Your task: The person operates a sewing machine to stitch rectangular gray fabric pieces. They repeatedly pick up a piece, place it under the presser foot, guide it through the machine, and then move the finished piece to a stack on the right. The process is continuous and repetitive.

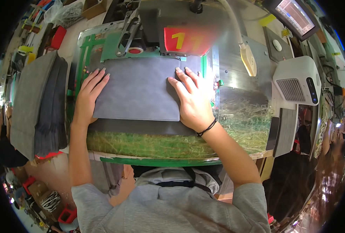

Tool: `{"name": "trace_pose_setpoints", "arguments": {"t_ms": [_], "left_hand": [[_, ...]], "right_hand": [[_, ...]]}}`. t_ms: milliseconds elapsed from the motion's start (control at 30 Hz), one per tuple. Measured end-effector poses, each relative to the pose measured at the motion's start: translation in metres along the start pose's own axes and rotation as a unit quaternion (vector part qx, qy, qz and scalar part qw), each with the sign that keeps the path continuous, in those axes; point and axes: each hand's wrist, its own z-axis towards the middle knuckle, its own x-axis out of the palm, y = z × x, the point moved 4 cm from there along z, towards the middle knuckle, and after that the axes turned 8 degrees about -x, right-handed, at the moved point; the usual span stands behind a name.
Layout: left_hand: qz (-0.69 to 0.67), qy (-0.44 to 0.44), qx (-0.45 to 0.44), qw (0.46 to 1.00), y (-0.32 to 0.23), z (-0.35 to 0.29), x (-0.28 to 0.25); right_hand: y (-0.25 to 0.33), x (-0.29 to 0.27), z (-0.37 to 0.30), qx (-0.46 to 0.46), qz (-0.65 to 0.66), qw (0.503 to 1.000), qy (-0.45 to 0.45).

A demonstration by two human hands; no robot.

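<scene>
A grey leather-like panel (137, 91) lies flat under the head of a machine (151, 23), its far edge reaching beneath it. My left hand (89, 93) rests on the panel's left edge, fingers stretched out and pointing away from me. On the right edge lies my right hand (192, 99), fingers spread flat, a black cord bracelet on the wrist. Neither hand grips the panel; both press on it from above. A darker sheet or surface (141, 127) shows below the panel's near edge.
A stack of grey panels (34, 105) stands at the left. At the right are a white fan-like unit (297, 81), a dark phone-like slab (272, 133), a mouse (276, 44) and a screen (295, 15). A cream-coloured hanging device (248, 60) dangles right of the machine head.
</scene>
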Motion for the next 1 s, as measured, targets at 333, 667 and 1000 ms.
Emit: {"name": "trace_pose_setpoints", "arguments": {"t_ms": [333,667,1000], "left_hand": [[-0.018,0.006,0.003,1.000,-0.013,0.006,0.010],[-0.027,0.001,0.011,1.000,-0.039,0.013,0.019],[-0.020,0.014,0.020,1.000,-0.067,0.020,0.025]], "right_hand": [[-0.011,-0.015,-0.006,0.000,-0.025,1.000,0.015],[-0.030,-0.033,-0.021,0.003,-0.026,1.000,0.014],[-0.052,-0.048,-0.037,0.015,0.002,1.000,0.012]]}}
